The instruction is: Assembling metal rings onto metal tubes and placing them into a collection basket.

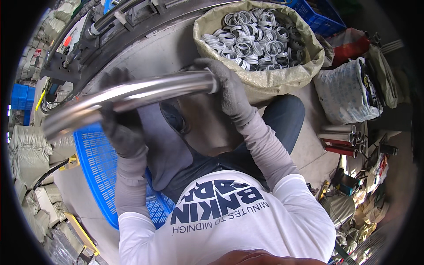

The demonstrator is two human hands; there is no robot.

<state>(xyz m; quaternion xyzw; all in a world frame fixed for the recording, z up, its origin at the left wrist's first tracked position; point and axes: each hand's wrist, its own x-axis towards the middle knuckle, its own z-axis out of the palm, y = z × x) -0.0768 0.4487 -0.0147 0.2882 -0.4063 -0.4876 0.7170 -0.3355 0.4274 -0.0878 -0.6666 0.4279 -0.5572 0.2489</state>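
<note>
Metal tubes: a bundle of at least two shiny metal tubes [145,90] lies across both hands, raised in front of the person, the left end jutting out past the left hand.
Left hand: gloved, this hand [123,128] is wrapped around the bundle partway along.
Right hand: gloved, this hand [230,92] grips the right end, close to the ring sack [282,86].
Slip risk: smooth metal against glove fabric could let one tube slide out of the bundle.
Knock risk: a wide swing of the long free end might strike the machine frame [84,53] or the blue basket [95,163].
Blurred: the tubes' left end and the left hand's fingers, so the exact tube count is uncertain.
Hidden: the right fingertips behind the tubes, and part of the basket under the left forearm.
</note>
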